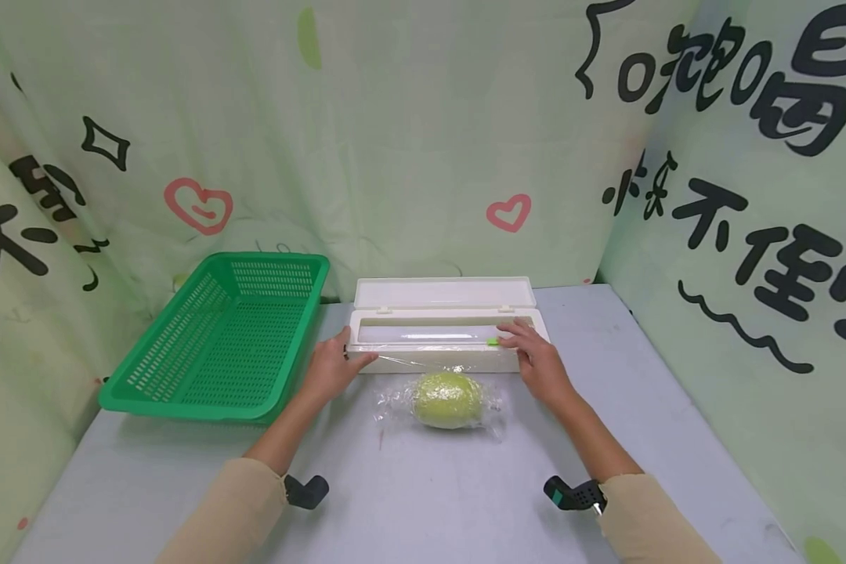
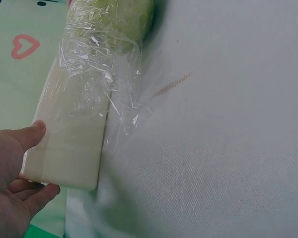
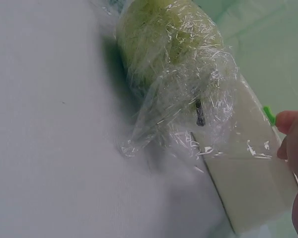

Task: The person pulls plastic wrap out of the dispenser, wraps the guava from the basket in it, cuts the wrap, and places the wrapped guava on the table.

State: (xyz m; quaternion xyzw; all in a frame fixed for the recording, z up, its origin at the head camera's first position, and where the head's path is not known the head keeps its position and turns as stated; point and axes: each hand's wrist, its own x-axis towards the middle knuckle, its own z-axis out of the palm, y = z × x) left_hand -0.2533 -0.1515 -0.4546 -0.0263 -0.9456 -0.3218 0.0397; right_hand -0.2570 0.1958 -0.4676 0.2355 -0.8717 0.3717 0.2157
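A white cling film dispenser [image 1: 437, 362] lies across the table with its lid [image 1: 444, 293] raised, showing a film roll inside. My left hand [image 1: 331, 366] grips its left end, thumb on the front face [image 2: 64, 163] and fingers at the end. At the right, my right hand [image 1: 538, 362] touches the green slide cutter [image 1: 492, 341] with a fingertip, other fingers over the box's top. In front sits a yellow-green melon [image 1: 448, 399] wrapped in clear cling film [image 2: 124, 106]. The film runs up to the dispenser's edge. A dark stem [image 3: 199, 113] shows through it.
A green plastic basket [image 1: 282, 368] with slotted sides stands on the left of the white table [image 1: 423, 493]. Printed curtains [image 1: 409, 157] hang behind and on both sides. A dark wrist device [image 1: 576, 493] is strapped at each sleeve.
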